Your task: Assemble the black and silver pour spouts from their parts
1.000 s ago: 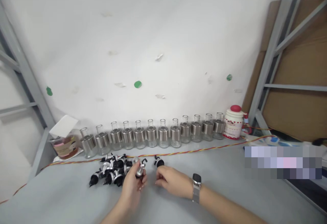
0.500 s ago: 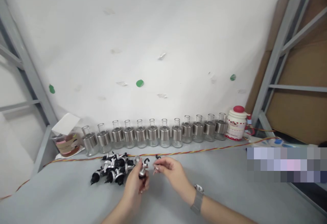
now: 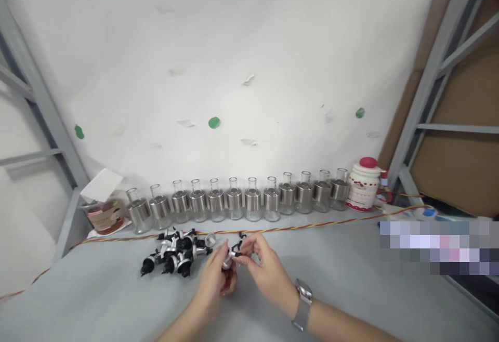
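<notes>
My left hand (image 3: 213, 275) is closed around a silver bottle pourer (image 3: 226, 264) with black parts, low over the grey table. At its top, my right hand (image 3: 265, 266) pinches the black-tipped spout between thumb and fingers; the palm side is hidden. To the left lies a heap of similar silver and black pourers (image 3: 171, 252), several of them tangled together. A round silver piece (image 3: 210, 240) rests at the heap's right edge. Just behind my right fingertips shows a small black piece (image 3: 242, 236), partly covered.
Several glass bottles (image 3: 234, 199) with steel sleeves and open necks stand in a row along the wall. A twisted red-yellow cord (image 3: 296, 228) runs in front of them. A lidded tub (image 3: 104, 218) sits at the left end, a white jar (image 3: 362, 186) with red lid at the right.
My left hand has shifted right with the pourer, and my right fingers have come onto its spout from slightly apart. The view has moved a little.
</notes>
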{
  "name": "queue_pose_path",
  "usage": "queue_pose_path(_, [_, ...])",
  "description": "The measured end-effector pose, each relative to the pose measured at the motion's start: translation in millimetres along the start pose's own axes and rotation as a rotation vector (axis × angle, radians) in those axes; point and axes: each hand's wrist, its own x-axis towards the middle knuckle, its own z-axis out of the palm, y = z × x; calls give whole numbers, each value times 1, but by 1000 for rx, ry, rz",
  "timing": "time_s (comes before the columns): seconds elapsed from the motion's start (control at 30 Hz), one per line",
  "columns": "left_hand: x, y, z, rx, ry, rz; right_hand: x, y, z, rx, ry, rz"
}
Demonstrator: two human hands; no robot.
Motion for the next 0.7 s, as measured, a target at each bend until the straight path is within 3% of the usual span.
queue_pose_path(0.27, [-1,3,-5,82,4,23,0,0,1,81,-18,53])
queue_pose_path(0.53, [-14,12,-2,164,-8,131,12,-3,-10,211,-268,111])
queue_pose_path(0.7, [-23,20,0,174,-39,171,9,-14,-7,182,-300,131])
